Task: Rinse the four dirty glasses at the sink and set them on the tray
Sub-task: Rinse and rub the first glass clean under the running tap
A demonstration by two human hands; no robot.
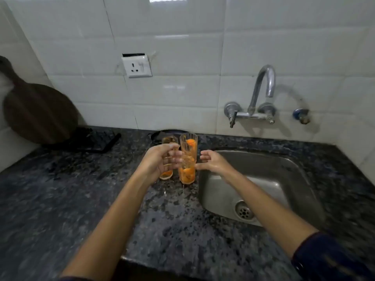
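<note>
Glasses (187,159) bunched upright on the table (60,199), just left of the sink (263,179), orange dregs in the bottoms, only three or so countable in the clump. Left hand (160,161) closer, grip curled loosely round the near-left glass; right hand (213,161) open, holding nothing, fingertips at the front one. Long axes vertical, so probably straight up, then right to the tap (263,88); no tray visible.
</note>
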